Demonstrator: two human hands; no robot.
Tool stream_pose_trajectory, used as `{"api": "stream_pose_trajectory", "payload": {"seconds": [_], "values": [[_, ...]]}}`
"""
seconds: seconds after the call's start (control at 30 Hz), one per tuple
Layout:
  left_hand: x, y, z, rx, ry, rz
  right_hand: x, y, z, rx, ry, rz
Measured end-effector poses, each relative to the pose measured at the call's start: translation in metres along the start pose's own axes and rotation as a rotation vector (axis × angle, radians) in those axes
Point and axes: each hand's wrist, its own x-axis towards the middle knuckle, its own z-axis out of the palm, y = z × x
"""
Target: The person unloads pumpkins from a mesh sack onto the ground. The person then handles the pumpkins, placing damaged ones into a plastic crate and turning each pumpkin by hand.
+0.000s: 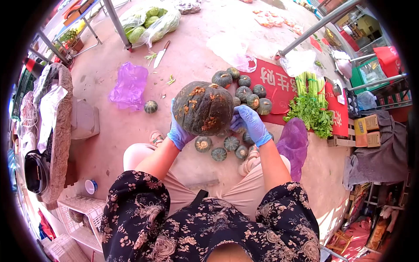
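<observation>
A large dark green pumpkin with orange rough patches (203,108) is held up in front of me. My left hand (180,131), in a blue glove, supports it from the left and below. At its right side is my right hand (251,123), also gloved, with fingers bent and close together near the pumpkin's edge; whether they grip anything is hard to see. Several small green pumpkins lie on the floor beyond and below the big one, among them one by the red mat (264,106) and one near my feet (219,153).
Celery bunches (312,105) lie on the red mat (277,81). A purple bag (128,86) and a knife (160,56) are on the floor at the left. Bagged cabbages (150,24) sit farther back. Another purple bag (293,144) is beside my right knee; a white crate (83,220) stands lower left.
</observation>
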Motion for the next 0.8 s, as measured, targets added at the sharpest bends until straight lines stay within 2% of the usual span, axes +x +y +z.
{"api": "stream_pose_trajectory", "payload": {"seconds": [0.07, 0.1, 0.17, 0.2, 0.23, 0.27, 0.33, 0.43, 0.53, 0.6, 0.8], "values": [[0.001, 0.005, 0.006, 0.048, -0.021, 0.038, 0.014, 0.008, -0.001, -0.027, 0.128, -0.205], [0.003, 0.007, 0.009, 0.08, -0.018, 0.06, 0.02, 0.006, 0.0, 0.049, 0.141, -0.246], [0.007, 0.019, 0.017, 0.232, 0.003, 0.147, 0.034, -0.006, 0.009, -0.086, 0.092, -0.477], [0.008, 0.023, 0.014, 0.706, -0.032, 0.199, 0.036, -0.011, 0.012, -0.15, 0.083, -0.584], [0.01, 0.026, 0.011, 1.174, -0.042, 0.28, 0.038, -0.014, 0.01, -0.235, 0.028, -0.584], [0.013, 0.027, 0.008, 1.278, 0.025, 0.355, 0.041, -0.013, 0.008, -0.378, 0.036, -0.653], [0.023, 0.03, 0.003, 1.484, 0.153, 0.49, 0.031, -0.03, 0.011, -0.714, -0.035, -0.655], [0.025, 0.045, -0.008, 1.329, 0.103, 0.35, 0.023, -0.038, 0.006, -0.945, -0.13, -0.646], [0.03, 0.049, -0.018, 1.299, 0.157, 0.302, 0.019, -0.031, -0.004, -0.88, -0.102, -0.58], [0.034, 0.049, -0.023, 1.339, 0.176, 0.266, 0.015, -0.028, -0.006, -0.946, -0.066, -0.597], [0.045, 0.044, -0.038, 1.373, 0.233, 0.29, 0.003, -0.042, -0.005, -1.086, -0.061, -0.626]]}}
